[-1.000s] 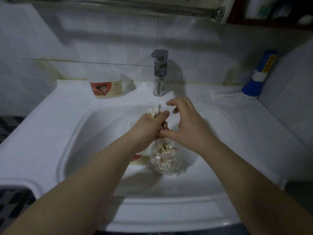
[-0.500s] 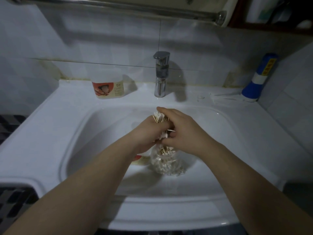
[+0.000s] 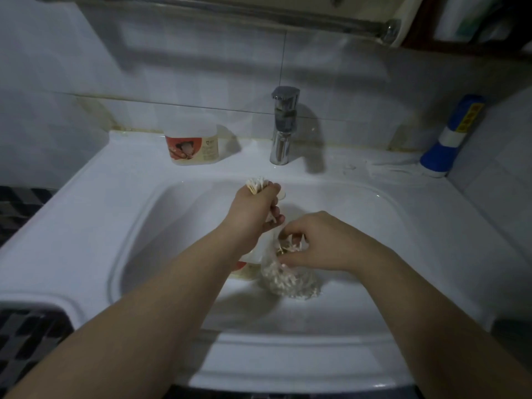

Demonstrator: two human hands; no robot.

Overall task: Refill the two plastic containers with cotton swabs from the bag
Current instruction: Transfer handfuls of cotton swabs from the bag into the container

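Note:
My left hand [image 3: 253,211] grips a bundle of cotton swabs [image 3: 256,184] upright over the sink basin [image 3: 161,226]; their white tips stick out above my fist. My right hand [image 3: 319,243] reaches with curled fingers into the mouth of a clear plastic bag [image 3: 290,280] of cotton swabs that lies in the basin, pinching swabs there. One plastic container with a red and cream label [image 3: 192,145] stands on the ledge left of the tap. A second container [image 3: 244,264] lies in the basin, mostly hidden under my left wrist.
A chrome tap [image 3: 283,125] rises at the back centre of the white sink. A blue and white bottle [image 3: 452,136] leans in the back right corner. A metal rail [image 3: 259,12] runs overhead. Dark patterned floor [image 3: 26,341] shows at the left.
My right hand left the top of the bundle in my left hand and dropped down right into the bag's mouth. My left hand kept hold of its swabs.

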